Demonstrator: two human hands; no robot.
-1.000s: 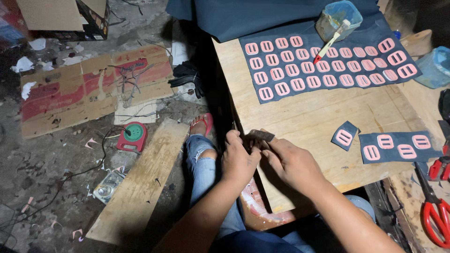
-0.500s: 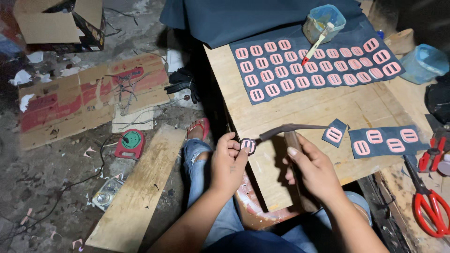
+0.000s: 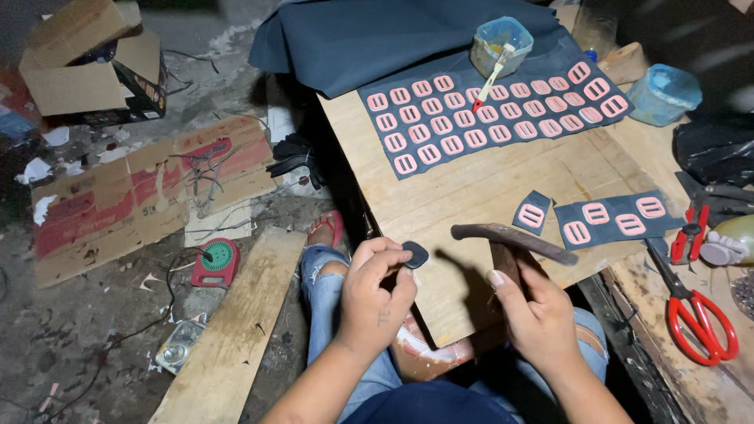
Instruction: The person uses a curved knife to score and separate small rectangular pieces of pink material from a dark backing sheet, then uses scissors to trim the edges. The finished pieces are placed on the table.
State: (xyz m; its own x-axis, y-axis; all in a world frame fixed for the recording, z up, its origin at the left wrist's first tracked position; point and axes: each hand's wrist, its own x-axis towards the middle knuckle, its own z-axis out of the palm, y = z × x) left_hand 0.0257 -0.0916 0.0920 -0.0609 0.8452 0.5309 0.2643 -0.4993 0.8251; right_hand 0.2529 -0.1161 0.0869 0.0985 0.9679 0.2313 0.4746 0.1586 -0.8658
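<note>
**Small dark piece pinched over a plywood surface, hammer gripped beside it**

Grey, littered concrete floor fills the left of my view, with an open cardboard box [image 3: 75, 67] at the top corner and a flattened sheet of cardboard [image 3: 141, 192] printed in red below it. Nearer me lie a small red and green round device [image 3: 216, 261] on a cord and a bare wooden plank [image 3: 236, 330] running toward the bottom edge. My knees in torn blue jeans [image 3: 330, 290] sit just past the plank, a red sandal [image 3: 326, 228] showing beyond them.

My left hand [image 3: 373, 294] is clenched around a small dark piece [image 3: 415, 254], pinched between thumb and fingertips at the near edge of the plywood surface [image 3: 471, 196]. Just to its right, my right hand [image 3: 534, 314] grasps the handle of a hammer [image 3: 510, 235], whose dark head lies across the surface.

Farther back, a dark blue sheet [image 3: 487, 118] carries rows of pink buckle shapes, with a plastic tub holding a brush [image 3: 501, 45] on it. To the right lie a single cut piece [image 3: 532, 213] and a strip with three pink shapes [image 3: 620, 220], then red pliers [image 3: 687, 235], red-handled scissors [image 3: 695, 314] and a blue tub [image 3: 664, 93].
</note>
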